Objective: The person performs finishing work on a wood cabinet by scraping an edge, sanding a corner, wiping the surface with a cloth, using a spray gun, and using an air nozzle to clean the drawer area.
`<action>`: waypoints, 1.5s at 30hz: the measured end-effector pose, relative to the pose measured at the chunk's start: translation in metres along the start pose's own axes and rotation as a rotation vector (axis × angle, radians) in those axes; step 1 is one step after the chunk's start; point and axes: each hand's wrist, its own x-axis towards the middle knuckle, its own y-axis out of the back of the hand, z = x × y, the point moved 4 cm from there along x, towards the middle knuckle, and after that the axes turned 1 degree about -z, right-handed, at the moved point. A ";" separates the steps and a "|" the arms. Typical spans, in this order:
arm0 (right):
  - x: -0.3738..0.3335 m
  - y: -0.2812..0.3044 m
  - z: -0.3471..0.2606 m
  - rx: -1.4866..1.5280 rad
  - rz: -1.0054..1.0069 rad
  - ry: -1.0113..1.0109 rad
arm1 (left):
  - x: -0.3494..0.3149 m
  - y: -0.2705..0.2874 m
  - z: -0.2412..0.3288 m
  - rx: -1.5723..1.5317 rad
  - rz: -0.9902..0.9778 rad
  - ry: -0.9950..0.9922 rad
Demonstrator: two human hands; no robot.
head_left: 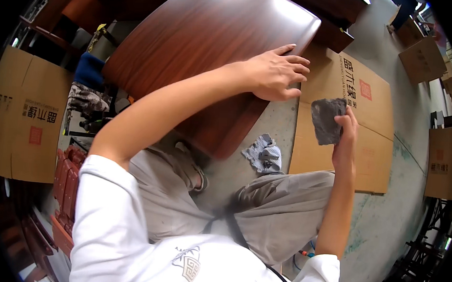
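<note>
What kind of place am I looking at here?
Probably a furniture workshop or warehouse: a polished wooden panel under the left hand, flattened cardboard boxes on a concrete floor, and a dark rag in the right hand.

A striped grey cloth (263,154) lies crumpled on the concrete floor (388,225) beside a flattened cardboard sheet (365,130). More cardboard (21,111) stands at the far left, and reddish wooden chair parts (65,192) are stacked near it.
</note>
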 end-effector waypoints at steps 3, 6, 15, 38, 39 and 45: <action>0.000 0.022 -0.005 -0.210 -0.164 0.042 | -0.025 0.007 0.032 -0.116 -0.102 -0.031; -0.009 0.017 -0.012 -0.211 -0.161 0.100 | -0.099 0.036 0.113 -0.374 -0.302 -0.074; -0.034 -0.086 -0.024 -0.908 -0.649 1.147 | -0.177 0.117 0.032 -0.303 0.150 0.361; -0.058 -0.109 0.023 -0.990 -0.846 1.231 | -0.237 0.101 -0.068 0.000 0.350 0.695; -0.075 -0.105 0.045 -0.877 -0.804 1.289 | -0.234 0.097 -0.066 -0.005 0.347 0.685; -0.066 -0.104 0.017 -0.914 -1.114 1.103 | -0.242 0.108 -0.060 0.058 0.222 0.697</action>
